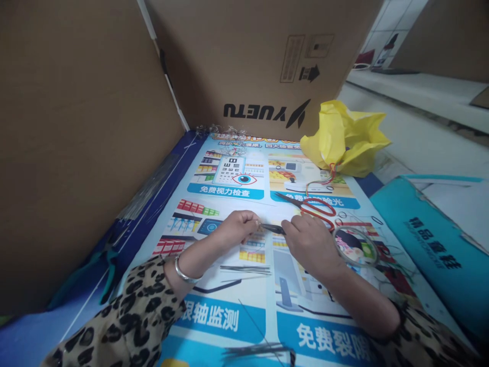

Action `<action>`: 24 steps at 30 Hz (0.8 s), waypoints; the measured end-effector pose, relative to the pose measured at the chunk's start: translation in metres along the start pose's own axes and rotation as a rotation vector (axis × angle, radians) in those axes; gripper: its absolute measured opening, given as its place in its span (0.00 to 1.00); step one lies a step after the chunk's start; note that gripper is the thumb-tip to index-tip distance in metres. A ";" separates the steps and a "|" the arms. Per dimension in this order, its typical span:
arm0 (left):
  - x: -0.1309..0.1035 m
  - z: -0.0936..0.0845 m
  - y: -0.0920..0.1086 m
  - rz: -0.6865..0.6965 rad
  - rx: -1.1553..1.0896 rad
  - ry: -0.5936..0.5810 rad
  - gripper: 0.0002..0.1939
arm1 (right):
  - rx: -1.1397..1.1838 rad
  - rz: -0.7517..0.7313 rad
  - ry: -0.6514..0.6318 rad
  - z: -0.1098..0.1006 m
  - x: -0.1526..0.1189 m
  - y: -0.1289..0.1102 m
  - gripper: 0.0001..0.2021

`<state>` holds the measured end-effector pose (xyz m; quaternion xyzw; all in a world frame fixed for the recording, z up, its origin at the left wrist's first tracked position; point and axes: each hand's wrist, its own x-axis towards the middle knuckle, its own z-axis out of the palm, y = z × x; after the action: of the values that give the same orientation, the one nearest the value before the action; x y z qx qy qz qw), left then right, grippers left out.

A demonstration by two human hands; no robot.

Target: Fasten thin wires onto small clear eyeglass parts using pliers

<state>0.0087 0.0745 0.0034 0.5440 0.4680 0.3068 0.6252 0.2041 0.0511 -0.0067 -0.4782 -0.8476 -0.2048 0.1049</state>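
Observation:
My right hand (310, 244) is closed around a pair of long-nose pliers (272, 228), its dark jaws pointing left. My left hand (240, 228) pinches something tiny at the tip of those jaws; it is too small to make out. Below the hands, several short thin wires (244, 270) lie side by side on the printed poster (267, 285). More dark wire pieces (255, 350) are bunched at the near edge. Red-handled scissors (319, 208) lie just beyond my right hand, their blades pointing left. A clear roll of tape (356, 246) rests beside my right wrist.
Teal-handled pliers (109, 257) and a bundle of long wires (139, 199) lie at left. Twisted silvery wire pieces (234, 148) sit at the back. A yellow bag (344, 137) and teal box (431, 244) stand at right. Cardboard walls (244, 61) enclose the back and left.

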 end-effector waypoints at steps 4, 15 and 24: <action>-0.001 0.004 -0.002 0.007 -0.028 0.055 0.08 | -0.011 0.019 -0.005 0.001 0.000 -0.001 0.06; -0.001 0.009 -0.008 0.048 -0.013 0.130 0.10 | 0.033 0.091 -0.051 0.002 -0.001 -0.003 0.06; -0.001 0.017 -0.011 0.081 -0.032 0.228 0.08 | 0.125 0.156 -0.094 0.001 0.000 -0.006 0.07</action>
<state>0.0225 0.0645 -0.0070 0.5138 0.5088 0.3993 0.5637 0.1990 0.0489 -0.0086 -0.5444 -0.8229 -0.1202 0.1101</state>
